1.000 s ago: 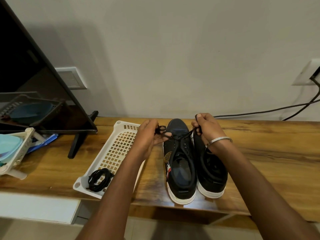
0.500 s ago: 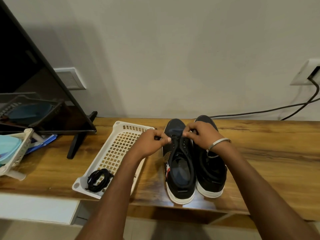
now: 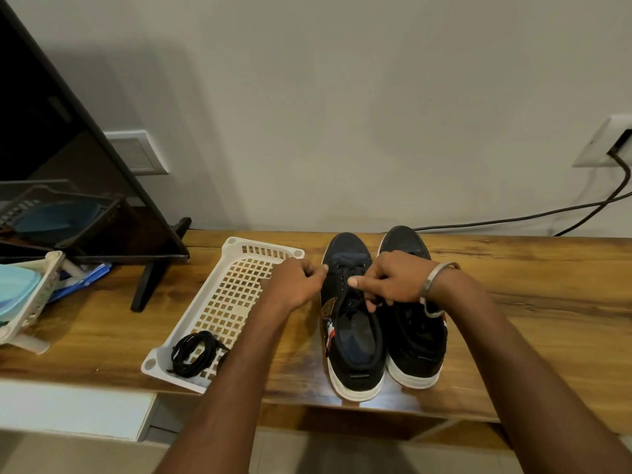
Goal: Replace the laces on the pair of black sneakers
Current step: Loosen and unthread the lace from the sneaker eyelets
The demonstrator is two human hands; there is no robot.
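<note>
Both hands (image 3: 393, 282) pinch the left sneaker's lace (image 3: 352, 268).

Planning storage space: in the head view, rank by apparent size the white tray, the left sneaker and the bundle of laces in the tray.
1. white tray
2. left sneaker
3. bundle of laces

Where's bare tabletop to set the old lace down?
Bare wood lies right of the right sneaker, out to the table edge, and between the TV stand leg and the white basket. Crowded: both hands over the left sneaker.
</note>
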